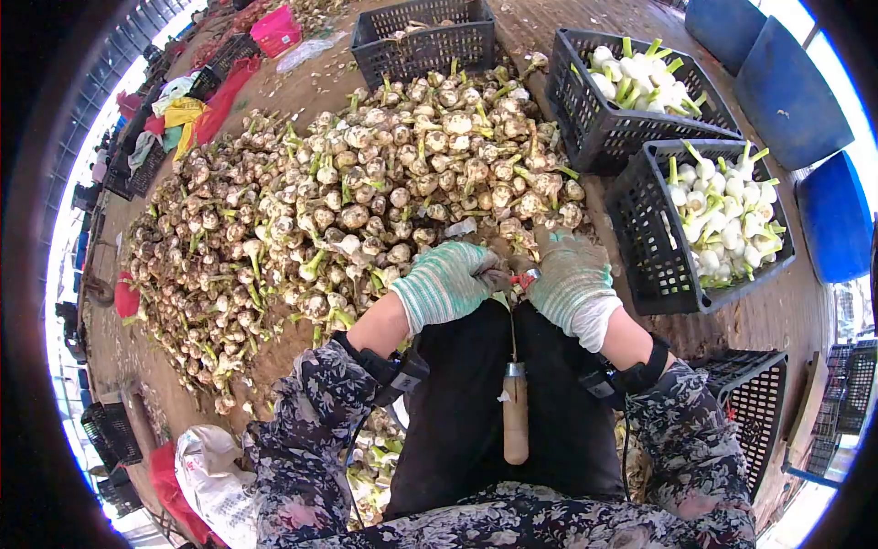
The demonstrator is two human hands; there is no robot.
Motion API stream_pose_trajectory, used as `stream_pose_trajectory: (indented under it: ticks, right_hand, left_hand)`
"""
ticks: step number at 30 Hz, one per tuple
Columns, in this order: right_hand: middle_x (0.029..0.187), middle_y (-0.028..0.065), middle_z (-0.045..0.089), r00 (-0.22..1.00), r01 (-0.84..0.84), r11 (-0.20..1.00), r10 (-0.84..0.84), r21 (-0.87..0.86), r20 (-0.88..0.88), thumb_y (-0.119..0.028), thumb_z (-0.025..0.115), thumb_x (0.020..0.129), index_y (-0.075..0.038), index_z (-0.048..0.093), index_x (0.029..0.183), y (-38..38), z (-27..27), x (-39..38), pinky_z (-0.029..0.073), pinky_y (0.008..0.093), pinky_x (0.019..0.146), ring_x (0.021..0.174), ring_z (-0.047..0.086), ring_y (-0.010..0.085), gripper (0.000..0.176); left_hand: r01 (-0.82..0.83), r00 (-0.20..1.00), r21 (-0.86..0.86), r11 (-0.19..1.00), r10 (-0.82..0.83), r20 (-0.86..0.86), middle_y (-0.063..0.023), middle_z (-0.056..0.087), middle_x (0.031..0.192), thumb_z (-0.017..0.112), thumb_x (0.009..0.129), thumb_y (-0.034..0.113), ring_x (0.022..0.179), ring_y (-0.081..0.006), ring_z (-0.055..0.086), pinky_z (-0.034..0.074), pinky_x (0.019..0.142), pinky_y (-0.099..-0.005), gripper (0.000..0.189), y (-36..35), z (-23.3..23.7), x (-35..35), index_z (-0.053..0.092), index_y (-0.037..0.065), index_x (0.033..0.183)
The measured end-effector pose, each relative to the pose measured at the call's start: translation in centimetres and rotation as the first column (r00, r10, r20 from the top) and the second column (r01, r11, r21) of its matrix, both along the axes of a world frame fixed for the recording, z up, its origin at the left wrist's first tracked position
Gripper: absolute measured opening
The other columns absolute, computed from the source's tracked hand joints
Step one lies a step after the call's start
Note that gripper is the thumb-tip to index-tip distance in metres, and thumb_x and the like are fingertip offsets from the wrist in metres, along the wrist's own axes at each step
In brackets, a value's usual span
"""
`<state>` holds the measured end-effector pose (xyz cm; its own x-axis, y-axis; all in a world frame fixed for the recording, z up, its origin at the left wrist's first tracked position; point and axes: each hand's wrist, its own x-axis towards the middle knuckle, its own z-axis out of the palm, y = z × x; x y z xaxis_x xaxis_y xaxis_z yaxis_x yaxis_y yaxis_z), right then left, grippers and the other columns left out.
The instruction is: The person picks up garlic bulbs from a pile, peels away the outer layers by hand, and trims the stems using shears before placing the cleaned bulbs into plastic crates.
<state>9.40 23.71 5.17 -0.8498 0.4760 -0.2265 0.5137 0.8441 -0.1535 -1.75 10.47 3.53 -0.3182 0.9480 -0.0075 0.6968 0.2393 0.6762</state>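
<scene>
My left hand point(453, 282), in a green-and-white knit glove, is closed, its fingers curled in toward the middle. Facing it is my right hand point(574, 282), gloved alike and closed too. A small red and metallic piece point(526, 278) shows between them at the right fingertips; I cannot tell what either hand grips. Below the hands, a tool with a wooden handle point(516, 416) and a thin metal shaft lies between my dark trouser legs. Right beyond my hands spreads a large heap of soil-stained garlic bulbs point(366, 201) with cut stems.
Two black crates point(640, 247) point(585, 137) of clean white garlic point(727, 215) stand at the right. Another black crate point(425, 50) sits behind the heap. Blue barrels point(837, 220) line the right edge. A white sack point(215, 480) lies lower left, and a pink basket point(275, 31) stands far back.
</scene>
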Motion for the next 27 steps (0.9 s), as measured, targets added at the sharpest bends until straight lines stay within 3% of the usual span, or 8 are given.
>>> stream_pose_trajectory:
  ticks: [3, 5, 7, 9, 14, 18, 22, 27]
  right_hand:
    - [0.1, 0.0164, 0.059, 0.999, 0.015, 0.998, -0.013, -0.055, 0.036, -0.034, 0.05, 0.078, -0.003, 0.053, 0.107, -0.2, 1.1, -0.1, 0.042, 0.0417, 0.081, 0.095, 0.056, 0.0322, 0.043]
    - [0.097, 0.0167, 0.06, 0.998, 0.036, 0.995, -0.031, -0.089, 0.059, -0.033, 0.051, 0.078, -0.002, 0.055, 0.103, -0.2, 0.7, 0.1, 0.043, 0.0407, 0.08, 0.092, 0.057, 0.0317, 0.04]
    - [0.09, 0.0177, 0.061, 0.996, 0.052, 0.998, -0.05, 0.028, -0.079, -0.03, 0.051, 0.077, -0.001, 0.057, 0.097, -0.4, -1.1, 0.3, 0.044, 0.0407, 0.077, 0.087, 0.059, 0.032, 0.036]
    - [0.089, 0.0182, 0.061, 0.997, 0.058, 0.998, -0.06, -0.032, -0.051, -0.029, 0.051, 0.077, -0.002, 0.057, 0.098, 0.1, -1.8, 0.3, 0.044, 0.0412, 0.076, 0.085, 0.059, 0.0327, 0.034]
    - [0.093, 0.0195, 0.061, 0.998, -0.027, 0.976, 0.037, -0.215, 0.041, -0.024, 0.048, 0.078, -0.013, 0.057, 0.107, 0.2, 0.0, 0.3, 0.046, 0.0413, 0.074, 0.087, 0.058, 0.0344, 0.033]
    - [0.094, 0.0209, 0.06, 0.982, 0.0, 0.962, 0.051, -0.272, 0.18, -0.025, 0.046, 0.078, -0.01, 0.053, 0.113, 0.6, 0.0, -0.4, 0.046, 0.0419, 0.074, 0.088, 0.058, 0.0344, 0.039]
    - [0.091, 0.0213, 0.061, 0.973, -0.032, 0.963, 0.091, -0.267, 0.211, -0.025, 0.047, 0.076, -0.004, 0.057, 0.105, 0.9, -0.4, -0.4, 0.047, 0.0422, 0.072, 0.085, 0.06, 0.0349, 0.037]
    - [0.089, 0.0204, 0.062, 0.98, -0.029, 0.958, 0.084, -0.284, 0.181, -0.027, 0.048, 0.075, -0.003, 0.064, 0.089, 0.7, 0.0, -0.7, 0.048, 0.0407, 0.07, 0.083, 0.06, 0.0355, 0.032]
  left_hand:
    - [0.009, 1.0, -0.031, 0.999, -0.008, 0.022, -0.015, 0.056, 0.066, 0.061, 0.074, 0.018, 0.062, -0.0318, 0.055, 0.042, 0.053, -0.0364, 0.012, 0.2, 0.3, 0.1, 0.059, 0.006, 0.073]
    - [-0.051, 0.98, -0.095, 0.994, 0.032, -0.198, -0.0149, 0.057, 0.067, 0.06, 0.073, 0.018, 0.063, -0.0317, 0.056, 0.043, 0.054, -0.0375, 0.011, 0.3, 0.5, 0.5, 0.06, 0.007, 0.074]
    - [-0.055, 0.972, -0.118, 0.991, 0.026, -0.236, -0.0145, 0.057, 0.068, 0.06, 0.073, 0.017, 0.064, -0.0315, 0.056, 0.043, 0.055, -0.0376, 0.01, 0.4, 1.1, 1.0, 0.061, 0.007, 0.075]
    - [-0.058, 0.962, -0.14, 0.988, 0.017, -0.273, -0.0142, 0.058, 0.068, 0.06, 0.072, 0.017, 0.065, -0.0313, 0.056, 0.043, 0.056, -0.0378, 0.01, 0.6, 1.1, 1.0, 0.061, 0.008, 0.076]
    - [-0.003, 0.998, -0.148, 0.989, -0.006, -0.058, -0.0139, 0.059, 0.069, 0.058, 0.072, 0.01, 0.065, -0.0271, 0.057, 0.045, 0.057, -0.0337, 0.01, 0.4, -0.6, -0.1, 0.062, 0.007, 0.08]
    - [0.024, 0.996, -0.224, 0.974, -0.004, 0.093, -0.0139, 0.06, 0.07, 0.055, 0.075, 0.008, 0.062, -0.0188, 0.056, 0.045, 0.058, -0.0301, 0.011, 0.6, -1.2, -0.6, 0.062, 0.004, 0.083]
    - [0.009, 0.991, -0.224, 0.975, 0.021, 0.131, -0.0123, 0.061, 0.07, 0.057, 0.076, 0.007, 0.062, -0.0151, 0.055, 0.045, 0.058, -0.0288, 0.011, 0.6, -0.6, -0.6, 0.063, 0.004, 0.083]
    - [-0.008, 0.946, -0.144, 0.989, 0.054, 0.32, -0.0084, 0.063, 0.07, 0.06, 0.073, 0.005, 0.062, -0.0133, 0.055, 0.045, 0.059, -0.0276, 0.012, 0.5, -2.6, -1.2, 0.063, 0.002, 0.084]
